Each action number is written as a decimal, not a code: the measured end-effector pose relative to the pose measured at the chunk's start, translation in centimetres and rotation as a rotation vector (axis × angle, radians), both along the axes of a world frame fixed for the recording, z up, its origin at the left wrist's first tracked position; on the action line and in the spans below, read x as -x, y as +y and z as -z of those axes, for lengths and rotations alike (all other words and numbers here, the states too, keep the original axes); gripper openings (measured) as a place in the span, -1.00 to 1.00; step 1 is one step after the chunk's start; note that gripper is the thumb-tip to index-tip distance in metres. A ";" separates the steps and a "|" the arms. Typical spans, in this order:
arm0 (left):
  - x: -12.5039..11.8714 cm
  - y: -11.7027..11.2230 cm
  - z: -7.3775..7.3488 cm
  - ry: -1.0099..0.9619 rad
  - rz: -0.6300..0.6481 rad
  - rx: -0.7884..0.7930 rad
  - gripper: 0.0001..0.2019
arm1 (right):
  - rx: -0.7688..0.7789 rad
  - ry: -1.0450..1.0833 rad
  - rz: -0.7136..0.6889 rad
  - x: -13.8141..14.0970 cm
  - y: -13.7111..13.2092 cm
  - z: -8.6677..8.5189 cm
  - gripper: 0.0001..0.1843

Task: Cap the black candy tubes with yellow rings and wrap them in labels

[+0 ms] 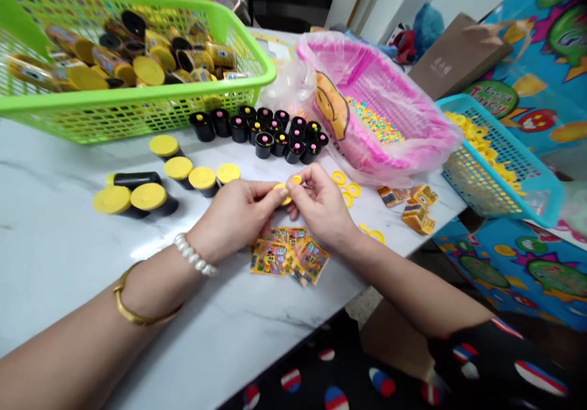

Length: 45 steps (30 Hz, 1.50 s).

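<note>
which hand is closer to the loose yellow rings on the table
Right. The right hand sits just beside the loose yellow rings; the left hand is farther off, on the other side of the small yellow piece held between them.

Bright, soft light; warped edges

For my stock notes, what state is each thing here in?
Left hand: pinching a yellow lid
Right hand: pinching a small yellow piece
Black canisters: upright, pink-dotted tops
Yellow-lidded canisters: some upright, some lying
Green basket: full of canisters
Pink basket: bag-lined, holding coloured beads
Blue basket: holding yellow rings
Printed sachets: piled
</note>
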<state>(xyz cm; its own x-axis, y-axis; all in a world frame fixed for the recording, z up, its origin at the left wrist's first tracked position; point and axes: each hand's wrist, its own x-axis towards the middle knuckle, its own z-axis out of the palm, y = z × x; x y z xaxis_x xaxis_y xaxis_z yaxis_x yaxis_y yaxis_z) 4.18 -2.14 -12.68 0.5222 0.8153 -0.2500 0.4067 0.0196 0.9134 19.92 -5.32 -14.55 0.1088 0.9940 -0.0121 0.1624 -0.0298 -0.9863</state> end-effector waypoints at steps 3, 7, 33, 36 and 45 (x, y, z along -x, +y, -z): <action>-0.2 -1.1 0.7 -0.027 -0.062 -0.076 -0.69 | 0.035 -0.005 -0.015 0.0 -0.3 0.5 -0.80; -0.2 -1.9 2.2 0.008 -0.161 -0.442 -0.67 | 0.000 0.041 0.011 -0.2 -0.2 1.8 -0.77; -0.6 -1.6 0.2 0.350 0.023 -0.684 -0.76 | 0.192 -0.238 -0.119 -0.5 1.0 -0.7 -0.85; -0.4 -2.4 -0.3 0.551 0.016 -0.926 -0.78 | 0.049 -0.298 -0.103 -0.8 0.0 -0.4 -0.86; 2.2 -0.3 -0.7 0.637 0.108 -1.287 -0.84 | -0.308 -0.737 0.216 -6.3 0.1 -2.3 -0.88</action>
